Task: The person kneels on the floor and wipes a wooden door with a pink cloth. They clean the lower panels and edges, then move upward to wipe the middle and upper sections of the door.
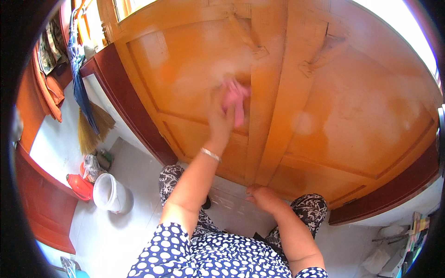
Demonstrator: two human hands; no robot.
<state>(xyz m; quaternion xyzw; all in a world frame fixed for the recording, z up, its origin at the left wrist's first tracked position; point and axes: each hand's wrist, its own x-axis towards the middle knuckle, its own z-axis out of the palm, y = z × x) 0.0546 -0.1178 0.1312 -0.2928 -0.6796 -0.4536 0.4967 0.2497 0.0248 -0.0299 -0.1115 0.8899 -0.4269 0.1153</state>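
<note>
My left hand (221,116) is closed around a pink cloth (235,98) and presses it against the left leaf of an orange-brown wooden double door (185,69). Motion blurs the fingers, and one end of the cloth hangs below them. A pale bangle circles that wrist. Lower down, my right hand (265,198) is held in front of my right knee, near the bottom of the door. Its fingers are loosely curled, and no object shows in them.
On the left stand a white bucket (107,193), a red container (79,186) and a straw broom (95,125). A blue umbrella (79,88) hangs above the broom. Dark red frame (125,99) borders the door. Bags and a small rack (394,245) sit at lower right.
</note>
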